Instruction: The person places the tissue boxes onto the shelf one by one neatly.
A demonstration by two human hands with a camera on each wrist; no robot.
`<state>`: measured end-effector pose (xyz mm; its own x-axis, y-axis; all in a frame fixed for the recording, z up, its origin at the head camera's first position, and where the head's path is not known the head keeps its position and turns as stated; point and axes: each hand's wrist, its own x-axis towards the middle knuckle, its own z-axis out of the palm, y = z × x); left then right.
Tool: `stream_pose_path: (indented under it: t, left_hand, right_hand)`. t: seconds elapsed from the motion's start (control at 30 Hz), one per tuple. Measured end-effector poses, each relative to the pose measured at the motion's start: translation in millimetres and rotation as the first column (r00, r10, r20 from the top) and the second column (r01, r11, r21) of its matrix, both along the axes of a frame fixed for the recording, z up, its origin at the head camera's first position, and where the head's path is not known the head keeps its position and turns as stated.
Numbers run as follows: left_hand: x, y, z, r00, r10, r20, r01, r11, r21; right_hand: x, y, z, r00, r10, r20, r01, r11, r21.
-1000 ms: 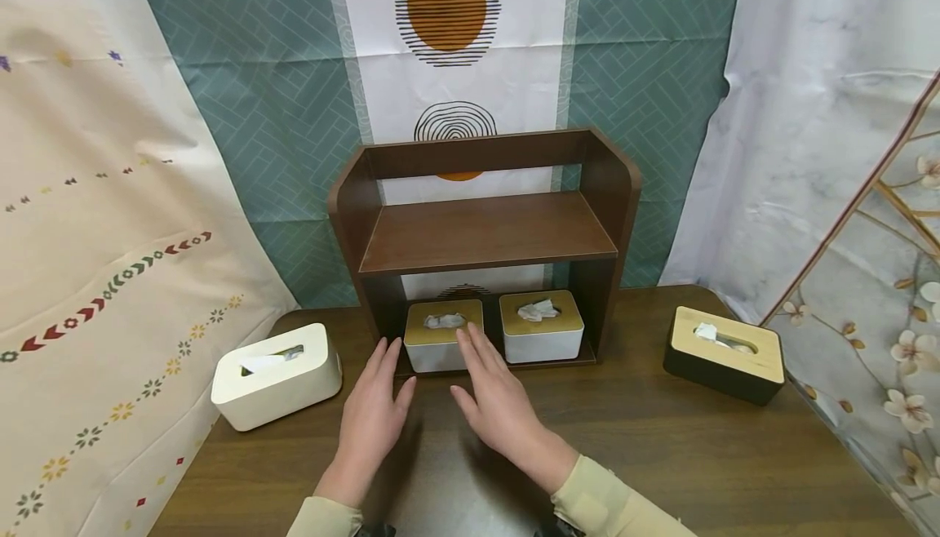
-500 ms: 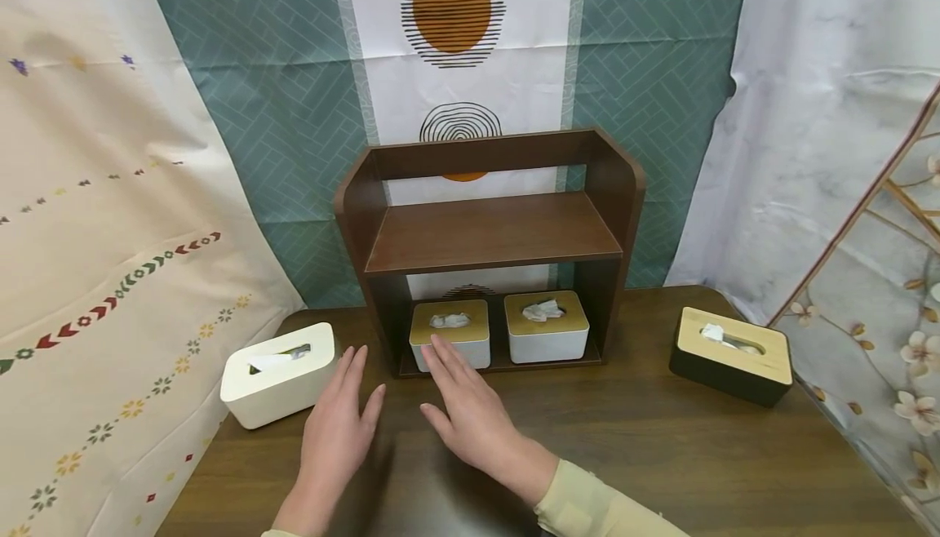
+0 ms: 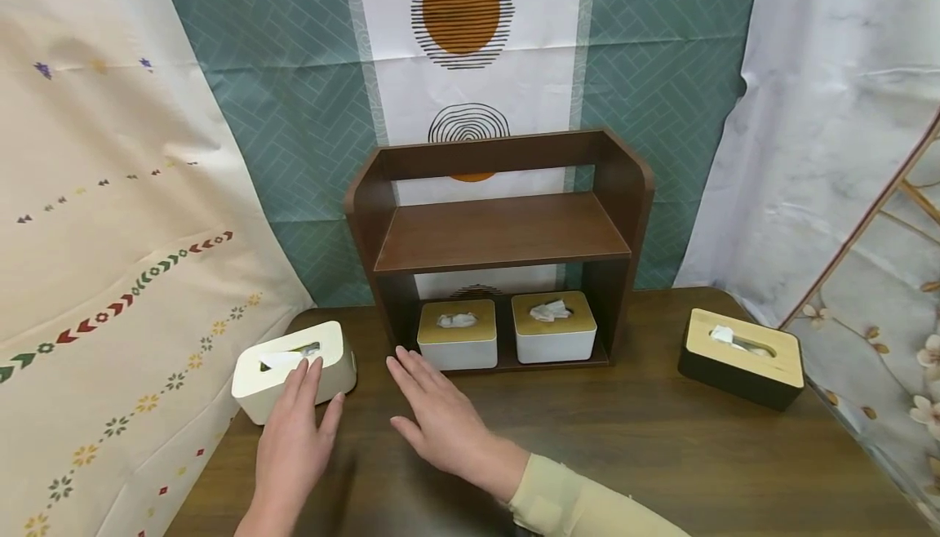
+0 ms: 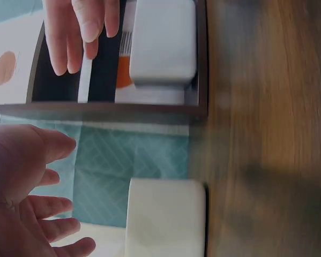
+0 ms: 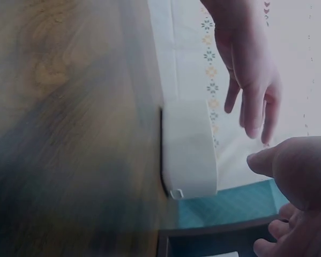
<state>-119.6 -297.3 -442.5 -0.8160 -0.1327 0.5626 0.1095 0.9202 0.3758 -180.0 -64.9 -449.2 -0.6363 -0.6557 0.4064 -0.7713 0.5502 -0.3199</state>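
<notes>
A long white tissue box (image 3: 326,341) with a tissue in its slot stands on the table's left side. My left hand (image 3: 294,443) hovers over its front edge in the head view, fingers extended and holding nothing. In the left wrist view that hand (image 4: 26,193) appears apart from the box (image 4: 165,219). My right hand (image 3: 448,431) is in the air to the right of the box, in front of the shelf, its fingers straight and nothing in them. The right wrist view has the white box (image 5: 189,150) below and beside both hands, with a gap.
A brown two-tier shelf (image 3: 499,231) stands at the back. Two square tissue boxes with wooden lids, one on the left (image 3: 458,353) and one on the right (image 3: 554,347), sit in its lower tier. On the right lies a black tissue box (image 3: 742,374) with a wooden lid. Cloths hang around the table.
Both hands have moved left, away from the left square box in the shelf and toward the white tissue box. The head view has turned slightly left. The boxes have stayed in place.
</notes>
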Motion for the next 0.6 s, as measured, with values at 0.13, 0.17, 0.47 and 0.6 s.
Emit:
stream_pose_path:
  t: [0.13, 0.17, 0.47, 0.6]
  left_hand:
    - [3.6, -13, -0.2, 1.000, 0.030, -0.001, -0.030, 1.000, -0.001]
    - [4.3, -16, -0.5, 0.999, 0.039, 0.002, -0.039, 0.999, 0.000]
    - [3.0, -42, -8.0, 0.996, 0.092, -0.010, -0.092, 0.996, 0.013]
    - [1.0, -55, -10.1, 0.990, 0.131, 0.046, -0.132, 0.991, 0.035]
  right_hand:
    - [-2.0, -8, -0.5, 1.000, 0.016, 0.000, -0.016, 1.000, 0.024]
    - [-2.9, -10, -1.1, 1.000, 0.022, -0.003, -0.022, 0.999, 0.029]
    - [-11.5, -29, -5.0, 0.999, 0.044, -0.015, -0.043, 0.996, 0.079]
    - [-14.2, -38, -6.5, 0.999, 0.041, -0.006, -0.040, 0.993, 0.107]
